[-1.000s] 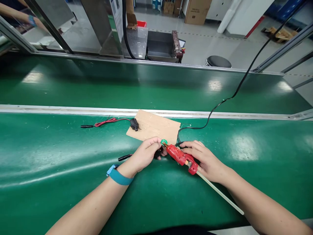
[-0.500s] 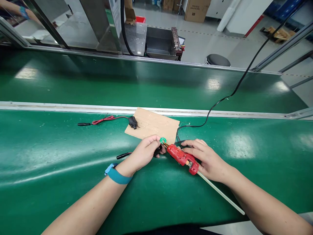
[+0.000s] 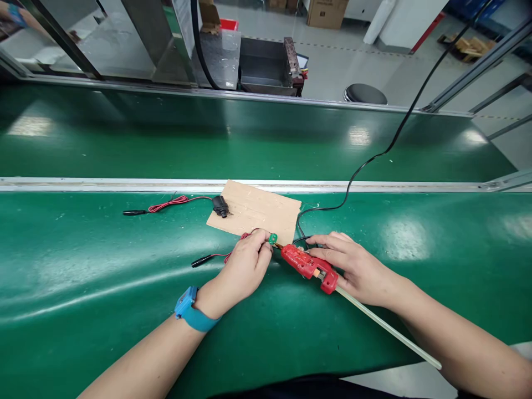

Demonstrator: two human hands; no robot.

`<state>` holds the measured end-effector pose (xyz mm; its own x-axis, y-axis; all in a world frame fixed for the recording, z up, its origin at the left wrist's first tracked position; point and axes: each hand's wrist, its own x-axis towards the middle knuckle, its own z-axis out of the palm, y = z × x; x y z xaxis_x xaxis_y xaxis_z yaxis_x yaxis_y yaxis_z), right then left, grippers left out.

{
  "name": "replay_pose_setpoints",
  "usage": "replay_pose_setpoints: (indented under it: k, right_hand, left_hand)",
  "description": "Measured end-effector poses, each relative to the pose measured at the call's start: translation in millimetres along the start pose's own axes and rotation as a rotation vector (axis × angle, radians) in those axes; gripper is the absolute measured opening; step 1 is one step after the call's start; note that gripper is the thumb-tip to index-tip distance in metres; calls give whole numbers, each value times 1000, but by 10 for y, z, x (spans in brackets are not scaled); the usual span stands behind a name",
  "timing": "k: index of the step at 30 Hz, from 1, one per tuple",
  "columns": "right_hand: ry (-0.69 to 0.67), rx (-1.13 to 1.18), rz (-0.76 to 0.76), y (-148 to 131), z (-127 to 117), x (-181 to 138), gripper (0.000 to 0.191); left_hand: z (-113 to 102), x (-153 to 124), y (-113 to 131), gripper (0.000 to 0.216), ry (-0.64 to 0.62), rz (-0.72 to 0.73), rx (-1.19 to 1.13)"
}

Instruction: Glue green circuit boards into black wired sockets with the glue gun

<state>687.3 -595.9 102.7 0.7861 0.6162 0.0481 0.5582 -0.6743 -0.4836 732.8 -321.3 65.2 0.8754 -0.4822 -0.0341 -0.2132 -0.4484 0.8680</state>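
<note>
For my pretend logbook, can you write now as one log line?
left hand: holds green piece | right hand: holds red glue gun | gun tip: by green piece

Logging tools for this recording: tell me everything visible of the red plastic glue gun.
The red, plastic-looking glue gun has a slotted body, a brass-coloured nozzle and a long, translucent, whitish glue stick jutting from its rear. It slants in the right hand, nozzle toward the small green round piece pinched in the left hand; contact is unclear. The hand hides its handle.

Glue gun (image 3: 298,261) near green piece (image 3: 272,238)
</note>
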Motion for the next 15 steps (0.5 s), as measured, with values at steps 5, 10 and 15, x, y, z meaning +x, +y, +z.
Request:
replay_pose_setpoints:
  k: [5, 10, 15]
  right_hand:
    - [1, -7, 19, -44, -15, 20, 40]
    - [15, -52, 59, -77, -46, 10, 37]
    - [95, -163, 136, 130, -2, 42, 37]
  left_hand:
    - [15, -26, -21, 15, -5, 65, 88]
    - [11, -34, -28, 15, 30, 44, 53]
    - [-91, -137, 25, 19, 18, -135, -285]
